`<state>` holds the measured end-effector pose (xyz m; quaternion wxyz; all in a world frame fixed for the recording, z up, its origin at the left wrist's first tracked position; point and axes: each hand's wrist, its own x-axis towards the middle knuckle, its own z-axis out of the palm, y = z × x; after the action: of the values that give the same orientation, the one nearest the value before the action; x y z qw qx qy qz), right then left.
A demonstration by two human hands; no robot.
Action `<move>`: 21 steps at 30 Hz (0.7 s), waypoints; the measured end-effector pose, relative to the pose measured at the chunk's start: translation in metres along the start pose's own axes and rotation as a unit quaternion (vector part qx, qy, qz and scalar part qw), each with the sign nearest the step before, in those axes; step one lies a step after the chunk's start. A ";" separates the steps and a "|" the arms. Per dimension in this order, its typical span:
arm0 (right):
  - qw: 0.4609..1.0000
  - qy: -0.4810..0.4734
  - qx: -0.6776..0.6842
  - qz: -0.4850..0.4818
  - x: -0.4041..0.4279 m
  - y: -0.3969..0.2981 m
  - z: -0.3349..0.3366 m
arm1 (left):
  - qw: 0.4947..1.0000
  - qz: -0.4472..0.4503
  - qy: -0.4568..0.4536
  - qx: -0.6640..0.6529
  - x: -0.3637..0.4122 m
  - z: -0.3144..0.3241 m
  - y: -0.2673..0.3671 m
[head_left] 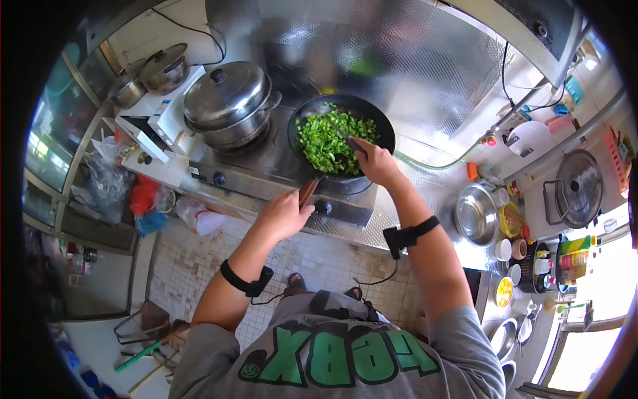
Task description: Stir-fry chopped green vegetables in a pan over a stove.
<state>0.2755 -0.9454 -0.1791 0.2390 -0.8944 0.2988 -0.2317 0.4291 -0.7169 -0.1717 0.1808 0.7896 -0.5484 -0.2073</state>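
Note:
A dark frying pan [386, 130] sits over the right side of a steel gas stove [239, 172]. Chopped green vegetables [329, 137] are spread across its bottom. My left hand [285, 213] is closed around the pan's brown handle [308, 192], at the near side of the pan. My right hand [377, 160] grips the dark handle of a cooking utensil [355, 144] at the pan's right edge; its far end reaches into the greens, and its shape is mostly hidden there.
Left of the pan, a large lidded steel pot [227, 107] stands on the stove. A steel bowl [477, 214] and several small containers line the counter on the right. A green hose [438, 165] runs behind my right arm. Plastic bags [107, 179] hang at the left.

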 end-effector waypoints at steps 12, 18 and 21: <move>0.979 -0.169 -0.116 0.018 -0.040 -0.015 -0.184 | 0.997 -0.053 0.047 0.037 -0.013 0.018 0.005; 0.979 -0.165 -0.120 0.015 -0.033 0.006 -0.116 | 0.997 -0.053 0.050 0.023 -0.013 0.014 0.009; 0.992 -0.112 -0.050 0.008 -0.013 0.033 -0.094 | 0.997 -0.060 0.039 0.014 -0.011 0.015 0.008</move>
<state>0.2001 -0.9872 -0.1284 0.2282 -0.9229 0.2888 -0.1128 0.4109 -0.7098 -0.1787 0.1787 0.8308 -0.4956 -0.1793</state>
